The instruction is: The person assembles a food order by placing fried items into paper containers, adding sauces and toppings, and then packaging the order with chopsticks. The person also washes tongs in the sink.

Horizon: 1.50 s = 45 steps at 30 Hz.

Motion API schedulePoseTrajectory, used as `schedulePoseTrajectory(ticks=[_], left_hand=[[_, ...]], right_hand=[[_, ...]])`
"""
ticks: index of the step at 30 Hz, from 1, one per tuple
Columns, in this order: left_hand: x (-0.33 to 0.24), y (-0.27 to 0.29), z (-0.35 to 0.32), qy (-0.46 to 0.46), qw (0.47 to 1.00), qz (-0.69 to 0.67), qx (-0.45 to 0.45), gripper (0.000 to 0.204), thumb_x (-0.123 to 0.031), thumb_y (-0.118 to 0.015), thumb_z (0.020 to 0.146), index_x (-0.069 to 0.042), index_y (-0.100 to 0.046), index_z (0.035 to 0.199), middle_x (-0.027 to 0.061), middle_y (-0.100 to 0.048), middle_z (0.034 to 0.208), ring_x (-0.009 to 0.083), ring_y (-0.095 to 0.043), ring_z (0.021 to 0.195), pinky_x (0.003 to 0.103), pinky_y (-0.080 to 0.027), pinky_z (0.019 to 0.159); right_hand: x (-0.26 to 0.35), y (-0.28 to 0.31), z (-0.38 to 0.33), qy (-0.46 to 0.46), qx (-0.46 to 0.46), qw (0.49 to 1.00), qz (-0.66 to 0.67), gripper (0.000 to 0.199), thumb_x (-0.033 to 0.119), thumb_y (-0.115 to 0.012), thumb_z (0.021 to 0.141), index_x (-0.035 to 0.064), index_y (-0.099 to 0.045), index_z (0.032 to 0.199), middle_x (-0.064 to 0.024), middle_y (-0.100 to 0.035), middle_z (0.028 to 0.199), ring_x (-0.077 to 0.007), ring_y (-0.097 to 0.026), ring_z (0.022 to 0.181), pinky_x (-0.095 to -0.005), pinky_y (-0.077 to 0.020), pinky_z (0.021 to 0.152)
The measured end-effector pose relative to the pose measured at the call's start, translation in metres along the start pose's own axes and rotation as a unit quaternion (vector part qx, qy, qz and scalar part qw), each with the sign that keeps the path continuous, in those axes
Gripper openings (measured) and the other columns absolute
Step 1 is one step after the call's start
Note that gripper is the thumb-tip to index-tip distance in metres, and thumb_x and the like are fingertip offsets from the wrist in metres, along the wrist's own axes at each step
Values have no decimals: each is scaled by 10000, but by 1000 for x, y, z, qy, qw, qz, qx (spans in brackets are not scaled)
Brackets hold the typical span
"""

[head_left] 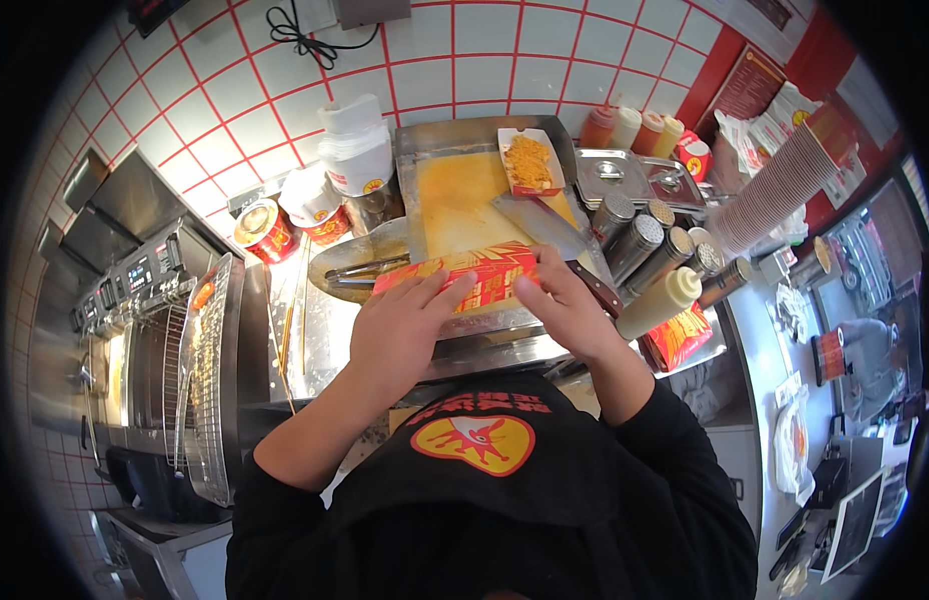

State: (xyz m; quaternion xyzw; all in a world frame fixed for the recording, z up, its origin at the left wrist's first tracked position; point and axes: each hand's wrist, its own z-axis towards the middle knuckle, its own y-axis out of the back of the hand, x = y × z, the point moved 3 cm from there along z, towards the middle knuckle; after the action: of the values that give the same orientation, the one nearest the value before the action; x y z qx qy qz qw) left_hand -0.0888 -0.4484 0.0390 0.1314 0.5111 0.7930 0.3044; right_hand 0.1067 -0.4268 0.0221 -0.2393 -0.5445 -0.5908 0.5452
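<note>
Left grip (404, 315) and right grip (572, 308) clasp a red-yellow box (496, 276); a tray (536, 191) holds orange food (530, 163).

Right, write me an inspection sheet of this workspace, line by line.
Surface: yellow-stained board in a metal tray.
Things in hand: red-and-yellow box.
Clutter: cleaver, blade over the board; open food box; shakers at right.
Hands: left hand and right hand both hold the red-and-yellow box.
Cables: black cable bunched against the tiled wall.
Surroundings: wire rack at left, stacked cups at right.
</note>
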Motion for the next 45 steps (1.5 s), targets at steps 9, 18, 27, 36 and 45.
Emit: schedulePoseTrajectory(ticks=[9, 18, 27, 36, 45], left_hand=[[13, 4, 8, 29, 998, -60, 10, 518, -296, -636, 794, -107, -494, 1255, 157, -589, 1093, 310, -578, 978, 377, -474, 797], [11, -15, 3, 116, 950, -221, 187, 542, -187, -621, 811, -78, -414, 1300, 198, -549, 1123, 319, -555, 1007, 372, -447, 846], [35, -59, -6, 100, 700, -676, 206, 1254, -258, -806, 620, -77, 138, 1426, 179, -70, 1486, 216, -128, 1360, 327, -148, 1085], [65, -58, -28, 287, 879, -380, 7, 1087, -103, -711, 560, -92, -80, 1445, 178, -371, 1301, 303, -390, 1198, 389, -307, 1015], [73, -51, -48, 364, 924, -116, 21, 1048, -227, -714, 537, -151, -171, 1429, 236, -368, 1239, 427, -392, 1131, 494, -340, 934]], right_hand=[[13, -19, 18, 200, 141, 969, 34, 211, 101, -653, 802, 63, -640, 1009, -99, -601, 1029, -292, -552, 900, -366, -425, 850], [12, -3, 31, 207, 63, 976, -19, 168, 122, -716, 727, 40, -634, 848, -76, -615, 804, -240, -568, 752, -328, -438, 719], [-4, -9, 39, 207, 174, 958, 90, 213, 164, -710, 762, 36, -627, 910, -63, -583, 909, -225, -522, 888, -333, -415, 792], [-141, 98, 136, -51, -98, 850, -514, 117, 191, -692, 716, 121, -704, 809, -57, -623, 892, -242, -554, 923, -336, -460, 782], [-193, 109, 156, 110, 30, 786, -607, 49, 189, -668, 659, 153, -684, 688, 10, -573, 788, -198, -529, 854, -336, -461, 732]])
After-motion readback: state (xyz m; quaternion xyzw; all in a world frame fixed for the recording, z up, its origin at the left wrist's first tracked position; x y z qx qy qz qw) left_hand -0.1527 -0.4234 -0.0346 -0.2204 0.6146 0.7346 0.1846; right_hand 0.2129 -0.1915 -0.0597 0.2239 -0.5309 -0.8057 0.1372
